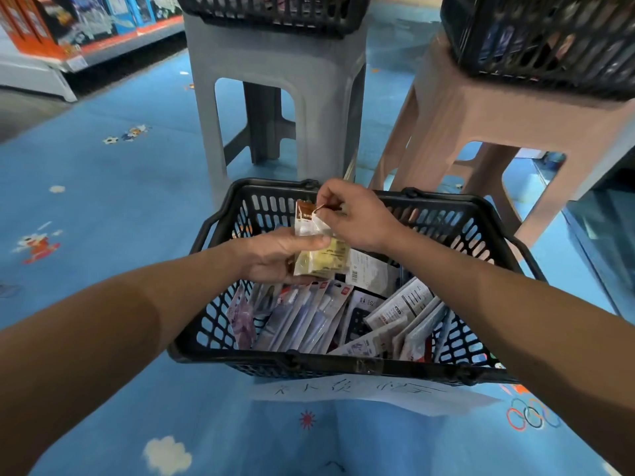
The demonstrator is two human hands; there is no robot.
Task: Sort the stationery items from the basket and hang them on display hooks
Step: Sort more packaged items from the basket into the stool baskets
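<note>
A black plastic basket (pixel 343 364) stands on the blue floor in front of me, filled with several packaged stationery items (pixel 309 321). Above it my left hand (pixel 275 254) grips a small stack of yellowish packets (pixel 324 261) with brown-and-white header cards. My right hand (pixel 357 214) pinches the top corner of the front packet's header (pixel 307 218) between thumb and forefinger. No display hooks are in view.
A grey stool (pixel 275 97) and a pinkish stool (pixel 481 118) stand just behind the basket, each carrying another black basket (pixel 536 39). A handwritten paper label (pixel 360 395) lies against the basket's near side. Shelves with boxed goods (pixel 68 29) line the far left.
</note>
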